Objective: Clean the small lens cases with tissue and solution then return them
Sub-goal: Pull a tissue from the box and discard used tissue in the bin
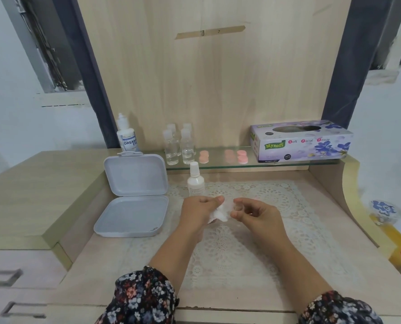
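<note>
above the lace mat (253, 230), at the centre of the head view, the left hand (198, 212) has its fingers curled round a crumpled white tissue (220, 210). at its 3 o'clock, the right hand (253, 213) pinches a small clear lens case (238, 208) between thumb and fingertips, touching the tissue. at 12 o'clock of the hands stands a white spray bottle (196, 180). pink lens cases (241, 156) lie on the glass shelf (288, 163), at 1 o'clock, beside a tissue box (302, 141). an open grey box (134, 195) sits at 9 o'clock; clear bottles (178, 143) and a solution bottle (127, 134) stand behind it.
</note>
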A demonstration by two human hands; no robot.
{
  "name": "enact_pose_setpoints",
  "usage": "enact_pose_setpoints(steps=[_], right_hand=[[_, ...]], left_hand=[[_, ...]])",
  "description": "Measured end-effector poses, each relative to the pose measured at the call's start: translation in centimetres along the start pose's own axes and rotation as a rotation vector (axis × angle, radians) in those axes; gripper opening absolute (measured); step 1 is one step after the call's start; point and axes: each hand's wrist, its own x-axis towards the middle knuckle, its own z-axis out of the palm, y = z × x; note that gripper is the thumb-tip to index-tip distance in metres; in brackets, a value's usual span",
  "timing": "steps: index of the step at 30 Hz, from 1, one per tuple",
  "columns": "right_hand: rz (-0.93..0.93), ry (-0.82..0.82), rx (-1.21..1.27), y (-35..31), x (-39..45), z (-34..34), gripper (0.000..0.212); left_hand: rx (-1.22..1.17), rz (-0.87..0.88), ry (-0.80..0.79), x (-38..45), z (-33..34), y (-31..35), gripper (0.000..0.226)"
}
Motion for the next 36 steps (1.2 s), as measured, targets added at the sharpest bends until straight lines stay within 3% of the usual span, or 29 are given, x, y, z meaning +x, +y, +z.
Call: enact_pose_setpoints(steps=[4, 11, 16, 21, 25, 32, 36], right_hand=[[-0.034, 0.033, -0.124, 0.3, 0.2, 0.0, 0.025], [-0.145, -0.022, -0.659, 1.1, 0.8, 0.0, 0.028], [-0.145, -0.035, -0.866, 1.2, 0.7, 0.3, 0.035], [-0.151, -0.016, -0.876, 1.4, 0.7, 0.4, 0.038], [-0.224, 0.062, -0.731, 1.3, 0.5, 0.3, 0.026], [-0.339, 0.008, -0.786, 0.1, 0.7, 0.7, 0.015], [-0.365, -0.026, -0.674, -2.5, -0.1, 2.7, 0.010]], left_hand=[[-0.037, -0.044, 0.056, -0.6, -0.2, -0.6, 0.030], [-0.031, -0.070, 0.134, -0.8, -2.0, -1.3, 0.019], [-0.051, -0.095, 0.112, -1.3, -2.5, -1.1, 0.010], [-0.027, -0.103, 0.061, -2.2, -3.4, -0.6, 0.013], [-0.054, -0.065, 0.021, -2.8, -4.7, -0.6, 0.022], [-0.066, -0.033, 0.010, -4.6, -7.5, -0.1, 0.027], [-0.093, -0.100, -0.018, -6.1, -9.0, 1.4, 0.004]])
